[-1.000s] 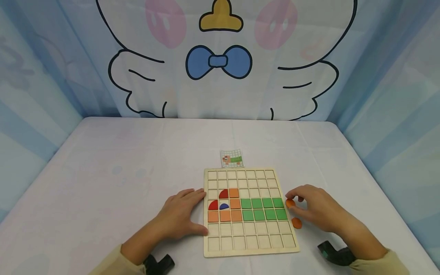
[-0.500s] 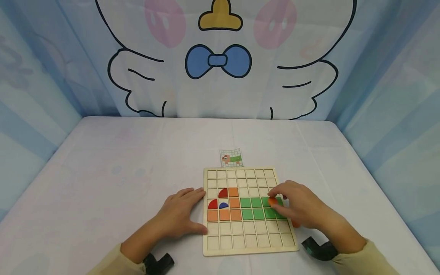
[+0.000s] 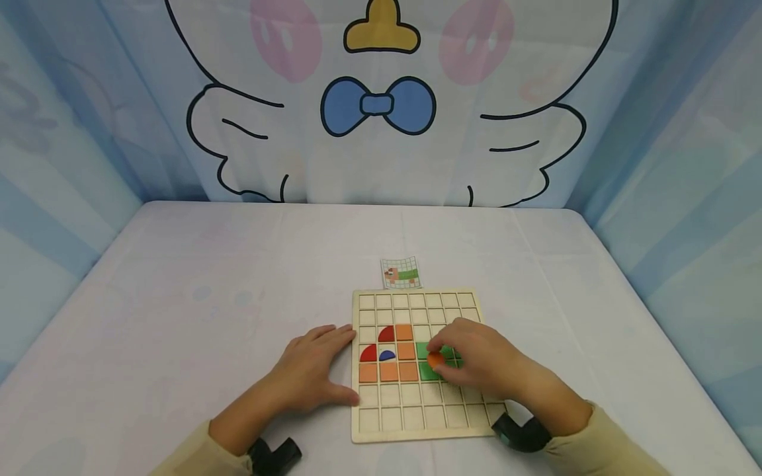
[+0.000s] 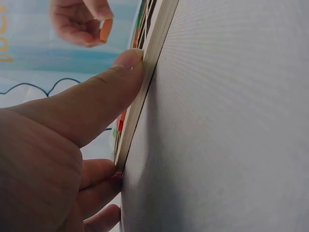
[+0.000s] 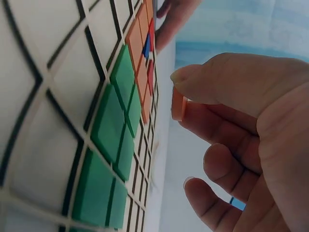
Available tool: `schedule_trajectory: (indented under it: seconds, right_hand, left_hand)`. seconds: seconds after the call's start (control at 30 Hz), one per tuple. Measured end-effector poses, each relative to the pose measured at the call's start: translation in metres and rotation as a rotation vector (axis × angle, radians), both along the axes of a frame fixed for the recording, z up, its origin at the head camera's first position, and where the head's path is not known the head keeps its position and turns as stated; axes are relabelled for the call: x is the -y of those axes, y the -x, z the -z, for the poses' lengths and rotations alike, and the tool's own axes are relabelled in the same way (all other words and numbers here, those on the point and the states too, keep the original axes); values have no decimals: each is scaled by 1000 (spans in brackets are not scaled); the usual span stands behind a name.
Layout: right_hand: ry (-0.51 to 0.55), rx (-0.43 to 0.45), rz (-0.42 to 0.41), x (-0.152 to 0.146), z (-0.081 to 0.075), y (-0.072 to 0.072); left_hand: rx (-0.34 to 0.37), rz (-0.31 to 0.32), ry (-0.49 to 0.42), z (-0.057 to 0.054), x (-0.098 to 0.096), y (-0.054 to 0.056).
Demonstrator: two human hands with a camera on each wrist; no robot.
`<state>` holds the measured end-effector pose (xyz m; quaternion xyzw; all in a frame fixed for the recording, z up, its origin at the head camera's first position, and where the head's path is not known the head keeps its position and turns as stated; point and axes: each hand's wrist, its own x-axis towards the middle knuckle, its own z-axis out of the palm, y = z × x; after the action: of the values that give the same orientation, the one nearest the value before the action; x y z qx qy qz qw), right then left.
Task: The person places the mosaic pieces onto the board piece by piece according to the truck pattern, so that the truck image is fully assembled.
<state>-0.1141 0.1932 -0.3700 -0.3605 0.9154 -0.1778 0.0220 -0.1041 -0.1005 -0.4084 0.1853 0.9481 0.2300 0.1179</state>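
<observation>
My right hand (image 3: 485,354) pinches a small orange tile (image 3: 435,359) between thumb and forefinger, above the green tiles (image 3: 424,371) on a wooden grid board (image 3: 357,430). The right wrist view shows the orange tile (image 5: 177,106) edge-on, held apart from the board. My left hand (image 3: 312,370) rests at the board's left edge, thumb and fingertips touching it with the fingers fairly straight. Left of the green tiles sit orange square tiles (image 3: 389,373), red rounded tiles (image 3: 369,354) and a tile with a blue half-round (image 3: 387,356). My right hand hides part of the green rows.
A small picture card (image 3: 401,273) with a coloured grid pattern lies just beyond the board's far edge. Black devices (image 3: 524,433) are strapped at both wrists. A white cloth (image 3: 208,297) covers the table, and a printed curtain (image 3: 381,165) hangs behind.
My right hand has carried the orange tile leftward from the table beside the board to over the green tiles. A second orange tile is now hidden by the right arm. The left hand stays put.
</observation>
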Motion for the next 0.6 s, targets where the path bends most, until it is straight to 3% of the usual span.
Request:
schedule_trajectory:
  seconds: [0.2, 0.5, 0.6]
  right_hand:
    - [30, -37, -85, 14, 7, -1]
    - [-14, 55, -117, 33, 10, -5]
    - [-13, 44, -143, 37, 12, -6]
  left_hand:
    - [1, 2, 1, 0, 0, 0]
    - [5, 1, 6, -1, 0, 1]
    - [6, 3, 9, -2, 0, 0]
